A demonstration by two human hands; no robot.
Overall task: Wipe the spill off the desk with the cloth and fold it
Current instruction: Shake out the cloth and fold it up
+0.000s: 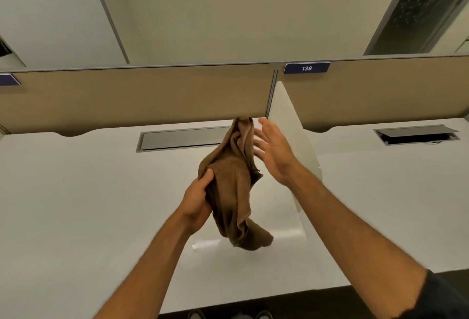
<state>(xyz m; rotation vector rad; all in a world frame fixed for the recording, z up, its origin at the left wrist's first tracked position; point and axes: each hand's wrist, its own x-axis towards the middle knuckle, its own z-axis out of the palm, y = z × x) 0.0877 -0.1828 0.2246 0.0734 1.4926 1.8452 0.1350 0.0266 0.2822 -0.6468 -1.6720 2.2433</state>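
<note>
A wide white table (76,192) stretches before you, backed by tan partition panels (142,98), one carrying a small blue tag reading 139 (306,68). A white divider (291,126) stands on edge between two desk bays, and a grey cable tray lid (177,138) lies closed in the tabletop behind your hands. Above the table, your left hand (196,202) holds a crumpled brown cloth (233,186) in a firm grip, thumb over the fabric, so it hangs bunched and clear of the surface. Your right hand (272,151) is wide, fingers spread, just beside the cloth's upper edge, holding nothing. No spill is visible on the table, so you appear to be at the folding step. Next, your right hand needs to catch a corner and spread the cloth flat.
</note>
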